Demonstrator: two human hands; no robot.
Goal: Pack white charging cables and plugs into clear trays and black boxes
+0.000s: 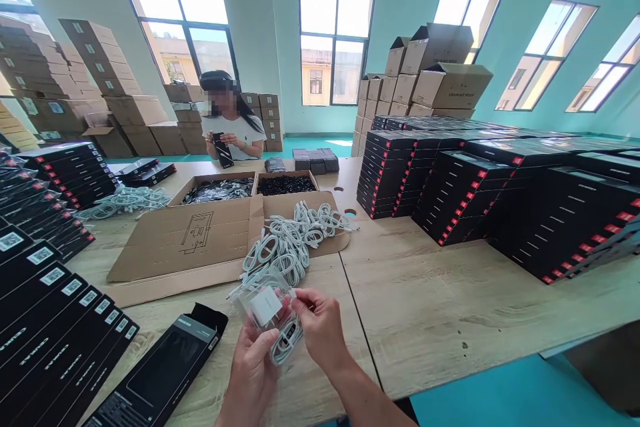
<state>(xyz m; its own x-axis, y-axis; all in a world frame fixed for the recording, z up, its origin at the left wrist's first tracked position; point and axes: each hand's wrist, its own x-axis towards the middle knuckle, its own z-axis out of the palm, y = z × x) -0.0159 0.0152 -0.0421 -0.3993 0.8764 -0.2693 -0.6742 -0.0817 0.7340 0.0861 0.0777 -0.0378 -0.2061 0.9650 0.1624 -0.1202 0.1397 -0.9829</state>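
Observation:
My left hand [255, 357] grips a clear plastic tray [243, 295] from below, with the thumb over its near edge. In the tray sit a white charger block [266, 307] and a coiled white cable [286, 345] with a dark band. My right hand [323, 330] pinches at the tray's right edge, by a small white piece I cannot make out. Just beyond the tray lies a heap of coiled white cables [287, 247] on cardboard. Left of my hands, a black box [165, 363] lies on the table with its end flap open.
Black boxes are stacked at left [45, 320] and right [565, 213]. Beyond the flattened cardboard [165, 243] stand two open cartons of small parts, one holding black pieces [285, 185]. Across the table [430, 320], another person [233, 127] holds a black box.

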